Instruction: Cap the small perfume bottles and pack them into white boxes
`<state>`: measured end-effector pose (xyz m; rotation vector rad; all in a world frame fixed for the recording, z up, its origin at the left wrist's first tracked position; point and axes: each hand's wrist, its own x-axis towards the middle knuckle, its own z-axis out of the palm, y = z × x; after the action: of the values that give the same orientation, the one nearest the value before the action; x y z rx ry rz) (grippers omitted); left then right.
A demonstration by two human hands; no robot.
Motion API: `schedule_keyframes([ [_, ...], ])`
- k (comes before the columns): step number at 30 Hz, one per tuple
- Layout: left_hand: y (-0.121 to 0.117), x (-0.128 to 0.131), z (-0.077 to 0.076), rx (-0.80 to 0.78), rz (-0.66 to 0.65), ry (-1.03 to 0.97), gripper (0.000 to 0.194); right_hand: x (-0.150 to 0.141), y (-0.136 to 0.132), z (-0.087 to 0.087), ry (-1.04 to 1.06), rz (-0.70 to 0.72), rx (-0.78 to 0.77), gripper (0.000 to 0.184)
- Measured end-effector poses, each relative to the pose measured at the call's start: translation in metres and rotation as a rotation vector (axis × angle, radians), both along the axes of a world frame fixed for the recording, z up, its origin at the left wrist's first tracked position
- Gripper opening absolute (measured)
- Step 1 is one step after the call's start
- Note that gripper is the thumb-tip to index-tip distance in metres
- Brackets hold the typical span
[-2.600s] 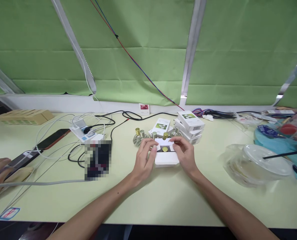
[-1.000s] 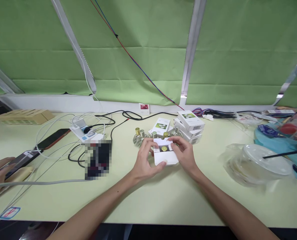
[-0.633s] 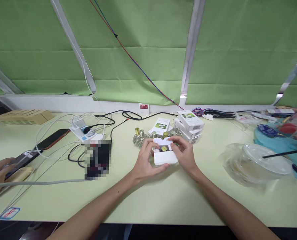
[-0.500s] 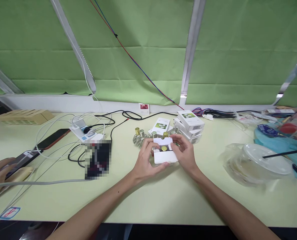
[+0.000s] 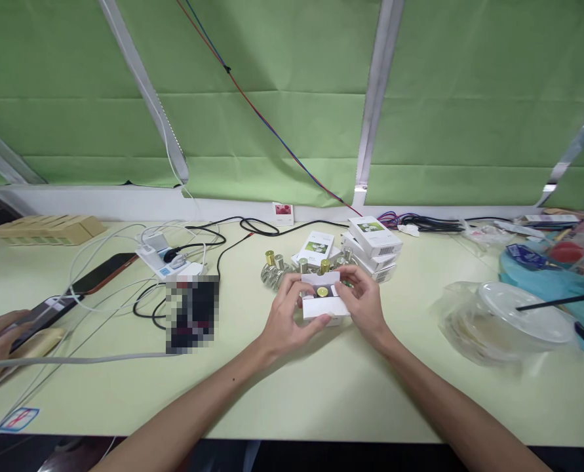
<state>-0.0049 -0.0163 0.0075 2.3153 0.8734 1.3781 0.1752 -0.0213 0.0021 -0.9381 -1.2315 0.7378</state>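
Note:
Between my two hands is a small white carton [image 5: 325, 309] with its top flaps open. A round gold cap [image 5: 323, 292] shows inside the opening. My left hand [image 5: 290, 311] grips the carton's left side, its thumb along the front. On the other side my right hand [image 5: 362, 299] holds the carton, with the thumb at the flap by the opening. Just behind stand several small glass bottles [image 5: 272, 275] with gold or silver caps, partly hidden by my hands. A white box with a green picture [image 5: 316, 248] lies behind them.
Several white boxes [image 5: 375, 237] are stacked behind my right hand. A lidded tub in a plastic bag [image 5: 518, 314] is at right. Cables and a power strip [image 5: 171, 259] lie left. Another person's hand [image 5: 1, 334] holds a phone [image 5: 46, 318] at far left.
The carton has tipped slightly, so more of its front face shows below the opening. Both hands stay around it in nearly the same place.

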Motion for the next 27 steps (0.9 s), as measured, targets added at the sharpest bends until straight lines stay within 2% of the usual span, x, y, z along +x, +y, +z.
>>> schedule_keyframes([
  [13, -0.0010, -0.0002, -0.0044, 0.020, 0.021, -0.003, 0.031, 0.0005, -0.0029, 0.0033, 0.021, 0.052, 0.030, 0.005],
  [21, -0.0014, 0.0001, -0.0016, 0.016, -0.003, 0.044, 0.036, 0.0014, -0.0013, 0.0019, -0.013, 0.040, 0.032, 0.016],
  [27, -0.0011, -0.0011, -0.0035, 0.021, 0.032, 0.038, 0.042, 0.0017, -0.0030, 0.0029, -0.015, 0.073, 0.014, 0.021],
])
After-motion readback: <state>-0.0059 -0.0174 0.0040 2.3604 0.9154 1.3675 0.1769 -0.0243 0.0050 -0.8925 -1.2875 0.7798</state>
